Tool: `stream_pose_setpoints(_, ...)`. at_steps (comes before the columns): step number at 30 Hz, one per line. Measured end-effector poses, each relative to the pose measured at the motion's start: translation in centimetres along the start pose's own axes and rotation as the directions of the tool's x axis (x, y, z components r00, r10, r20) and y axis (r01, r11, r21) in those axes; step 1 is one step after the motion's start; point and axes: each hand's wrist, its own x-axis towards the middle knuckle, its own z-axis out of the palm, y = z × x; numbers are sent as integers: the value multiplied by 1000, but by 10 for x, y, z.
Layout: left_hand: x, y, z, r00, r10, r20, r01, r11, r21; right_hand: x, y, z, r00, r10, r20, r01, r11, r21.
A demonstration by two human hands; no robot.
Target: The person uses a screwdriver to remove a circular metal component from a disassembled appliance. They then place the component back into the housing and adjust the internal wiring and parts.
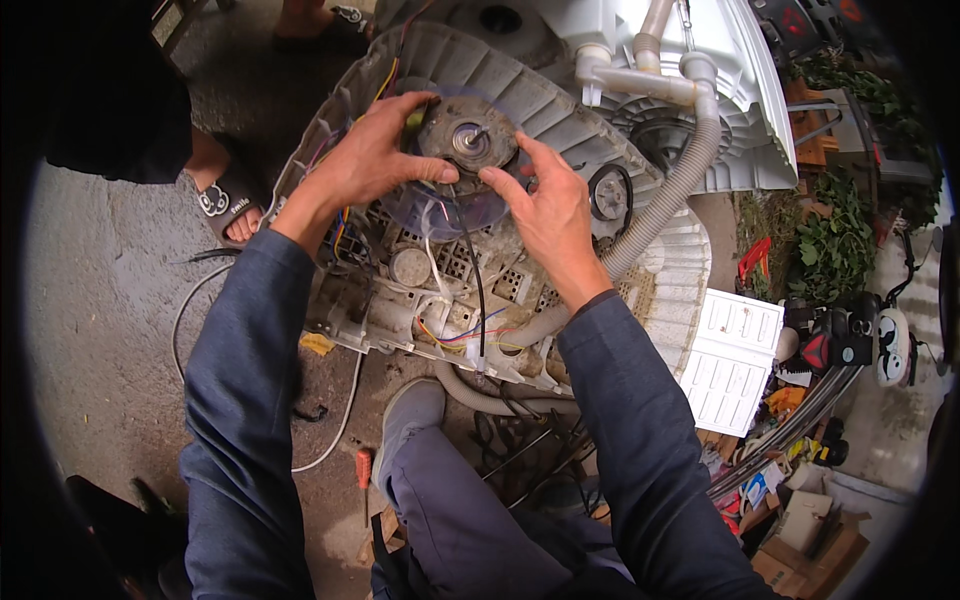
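A round, dirt-covered motor (pixel 468 128) with a shaft at its centre sits between my hands, over the ribbed underside of a washing machine (pixel 580 105). My left hand (pixel 372 158) grips its left edge, thumb on the near side. On the opposite edge, my right hand (pixel 553 212) has its thumb and fingers curled against the rim. A translucent bluish ring shows around the motor. A black cable (pixel 472 262) and coloured wires hang below it. Right of my right hand is a small pulley (pixel 608 196) with a black belt loop.
A grey corrugated hose (pixel 690 165) curves past the right side. A white slotted panel (pixel 730 360) lies beside the machine base. On the floor is a screwdriver (pixel 364 470) with a red handle. Another person's sandalled foot (pixel 235 205) stands at left. Boxes and clutter (pixel 810 520) crowd the lower right.
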Motion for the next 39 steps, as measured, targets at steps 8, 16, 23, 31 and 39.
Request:
stream_pose_setpoints(8,1,1,-2,996,-52,67,54,998,-20,4,2,-4,999,-46,17,47,998,-34)
stream_pose_setpoints(16,-3,-4,7,1000,20,9,-17,975,-223,10,-5,-13,995,6,101,5,994,-108)
stream_pose_setpoints(23,-24,20,10,980,128,-150,-66,929,364,8,-6,-14,995,30,98,-18,991,-130)
stream_pose_setpoints(31,-26,61,0,1000,-24,11,14,836,549,8,-5,-14,996,36,84,-25,992,-127)
stream_pose_setpoints(39,-36,21,3,987,143,-79,-97,903,419,8,1,-7,999,-3,41,4,1000,-25)
